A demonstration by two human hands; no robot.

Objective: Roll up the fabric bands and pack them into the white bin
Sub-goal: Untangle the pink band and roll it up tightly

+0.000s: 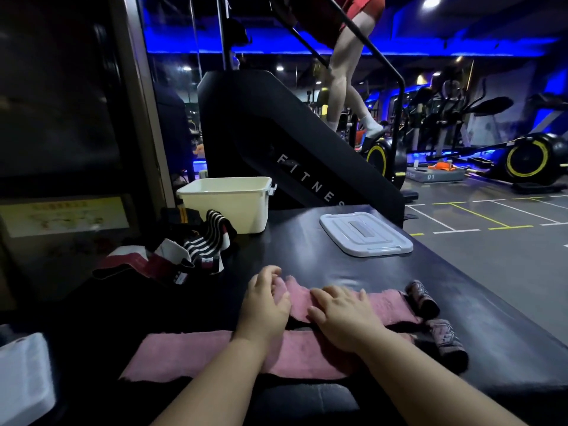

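The pink band (387, 304) lies flat on the table (307, 256), at 5 o'clock from the white bin (233, 210). It is judged soft and light. Its end is pinched by the left hand (264, 305); the right hand (344, 318) is pressed flat, fingers straight.

White capitals "F I T N E S", widely spaced, run slantwise down the side panel of the tall black stair-climbing machine (276, 142); any further letters are cut off behind the bench edge. "01" in pale digits on the front face of the low grey box (436, 176) on the floor, far right. Pale yellow wall sign (66, 215) at left carries print, too blurred to read. Small white tags on the heap of striped and dark red fabric bands (190, 253): marks illegible.
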